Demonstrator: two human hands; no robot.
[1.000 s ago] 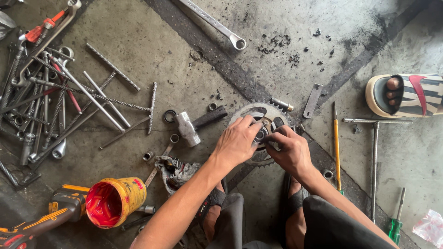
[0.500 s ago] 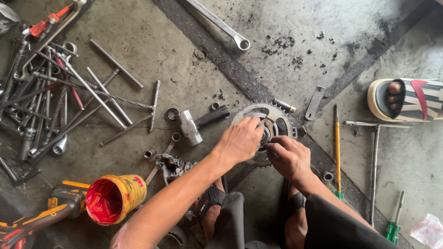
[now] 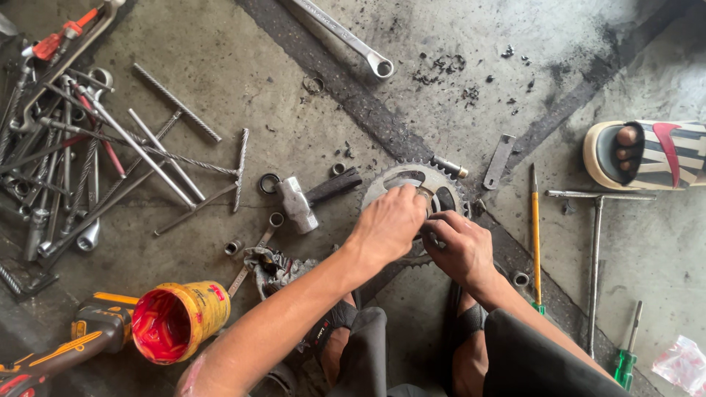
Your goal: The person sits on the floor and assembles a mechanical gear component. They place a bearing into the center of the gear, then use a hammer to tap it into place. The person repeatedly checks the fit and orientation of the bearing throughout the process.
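Centre of the frame: a toothed metal sprocket (image 3: 412,184) is lying flat on the stained concrete floor (image 3: 220,169), and both of the person's hands are working on it. The left hand (image 3: 388,224) is resting palm down over the sprocket's middle, its fingers curled and pinching at a small metal part near the hub; how tightly it is gripping cannot be told, since the fingertips are turning away from view. The right hand (image 3: 460,246) is lying just beside it, at the lower right of the sprocket, its fingers bent and pressing against the same central area, partly closed rather than spread.

Just left of the sprocket, a small hammer (image 3: 309,197) with a dark handle is lying among loose nuts and rings. At lower centre, a dirty rag (image 3: 276,266) is sitting near the person's left forearm. At lower left, a yellow can (image 3: 180,320) with a red inside is lying on its side. A heap of rods and wrenches (image 3: 81,154) is filling the upper left. A long wrench (image 3: 346,37) is lying at top centre. To the right, a yellow-shafted screwdriver (image 3: 535,235) is lying near the right hand, and another person's sandalled foot (image 3: 647,154) is standing at the right edge.
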